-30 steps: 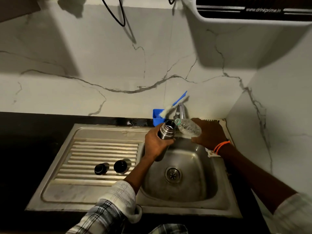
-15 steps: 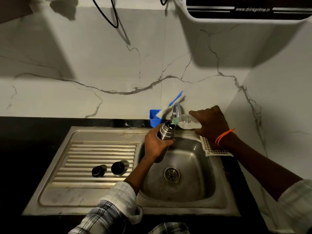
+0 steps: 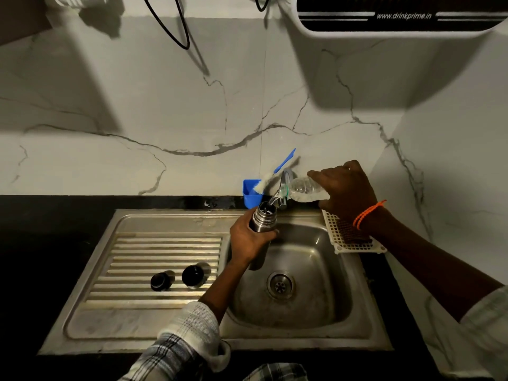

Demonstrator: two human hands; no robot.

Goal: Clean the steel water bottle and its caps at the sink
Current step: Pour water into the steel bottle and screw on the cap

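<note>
The steel bottle hangs over the sink basin, long axis near upright, open mouth tilted toward the tap. The left hand grips its body; the right hand grips a plastic bottle pouring into it. Two caps sit on the drainboard.

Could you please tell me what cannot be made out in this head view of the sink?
- Steel bottle: middle hidden under the left hand.
- Plastic bottle: rear end covered by the right hand.
- Water level inside the steel bottle: mouth too dark.
- Two caps: too dark for detail.
</note>
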